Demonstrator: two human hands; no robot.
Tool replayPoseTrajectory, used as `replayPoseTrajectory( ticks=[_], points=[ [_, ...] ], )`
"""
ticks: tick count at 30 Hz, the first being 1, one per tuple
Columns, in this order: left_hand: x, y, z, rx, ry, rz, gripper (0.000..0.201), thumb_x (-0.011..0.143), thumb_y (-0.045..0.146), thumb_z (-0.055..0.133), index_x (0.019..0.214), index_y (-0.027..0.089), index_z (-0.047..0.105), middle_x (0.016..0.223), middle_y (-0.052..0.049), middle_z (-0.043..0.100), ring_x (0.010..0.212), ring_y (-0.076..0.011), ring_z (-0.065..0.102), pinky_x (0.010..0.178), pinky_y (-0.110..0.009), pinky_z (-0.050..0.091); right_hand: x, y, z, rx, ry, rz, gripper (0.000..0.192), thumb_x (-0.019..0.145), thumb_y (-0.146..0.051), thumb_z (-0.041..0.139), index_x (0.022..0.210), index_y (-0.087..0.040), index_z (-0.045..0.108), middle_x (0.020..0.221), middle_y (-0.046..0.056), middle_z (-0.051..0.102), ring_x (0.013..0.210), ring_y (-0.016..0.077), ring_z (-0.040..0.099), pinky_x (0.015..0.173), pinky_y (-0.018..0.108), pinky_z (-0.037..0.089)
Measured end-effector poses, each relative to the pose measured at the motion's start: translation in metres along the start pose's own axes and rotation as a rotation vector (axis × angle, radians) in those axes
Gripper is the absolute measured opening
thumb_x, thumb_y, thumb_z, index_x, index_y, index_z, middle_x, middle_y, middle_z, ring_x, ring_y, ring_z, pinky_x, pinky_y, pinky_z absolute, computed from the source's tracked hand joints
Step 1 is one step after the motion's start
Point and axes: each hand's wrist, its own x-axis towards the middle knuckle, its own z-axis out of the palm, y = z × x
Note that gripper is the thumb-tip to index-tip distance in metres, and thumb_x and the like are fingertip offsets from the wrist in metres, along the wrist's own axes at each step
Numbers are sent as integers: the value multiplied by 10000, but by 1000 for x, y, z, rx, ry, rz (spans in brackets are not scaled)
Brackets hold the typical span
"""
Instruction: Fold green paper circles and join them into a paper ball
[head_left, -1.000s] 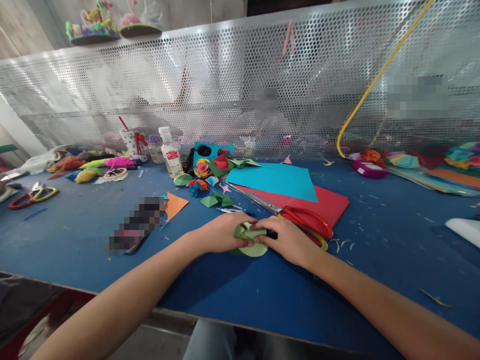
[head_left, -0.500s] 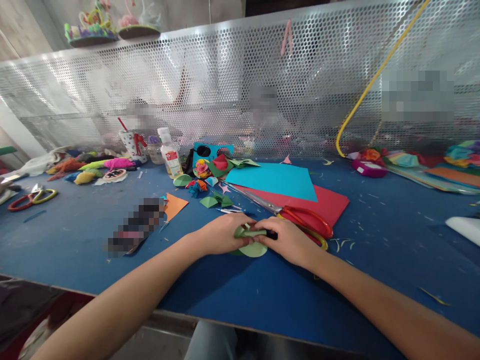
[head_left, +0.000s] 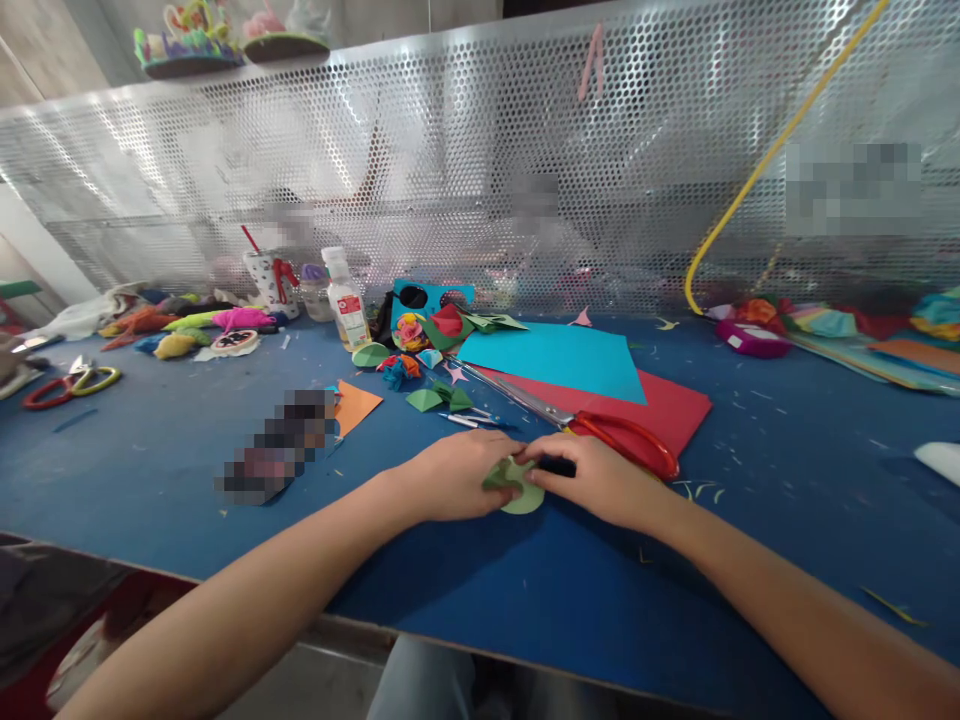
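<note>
Now both hands – left hand point(head_left: 450, 475) & right hand point(head_left: 592, 480) – pinch a green paper point(head_left: 514, 485) on the table point(head_left: 150, 470), just in front of red scissors point(head_left: 622, 440).

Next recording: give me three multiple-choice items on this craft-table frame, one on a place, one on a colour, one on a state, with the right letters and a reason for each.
1. Where do the red-handled scissors lie? A) on the red sheet B) on the shelf C) in the cup
2. What colour is the folded paper piece? A) orange B) green C) pink
3. How are the left hand and right hand? A) apart, idle B) both pinching the paper C) holding scissors

Answers: 1 A, handles rest on the red sheet. 2 B, it is light green. 3 B, fingers of both meet on it.
</note>
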Motion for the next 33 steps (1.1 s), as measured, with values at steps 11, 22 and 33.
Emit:
replayPoseTrajectory(
  ticks=[11,22,33],
  points=[
    [-6,-3,4,-25,40,-58,426,688,415,588,1031,171,518,1033,-87,595,973,-249,548,818,-327,419,5,3,9,-68,-3,-34,232,797,-355,513,952,-231,633,1047,50,621,947,219,568,845,370,454],
    [-2,-15,7,-149,-1,-156,419,620,404,675,951,164,585,932,-80,637,868,-249,587,705,-296,435,2,-2,8,-179,-48,-9,456,716,-429,605,1121,-222,569,1201,69,545,1114,245,485,949,410,388],
    [-5,-15,6,-89,94,-179,348,735,117,425,1049,159,570,1031,-91,626,919,-221,584,785,-305,450,2,1,9,-162,-48,-56,564,667,-491,632,1166,-246,537,1237,74,521,1145,268,453,947,448,375]
  ],
)
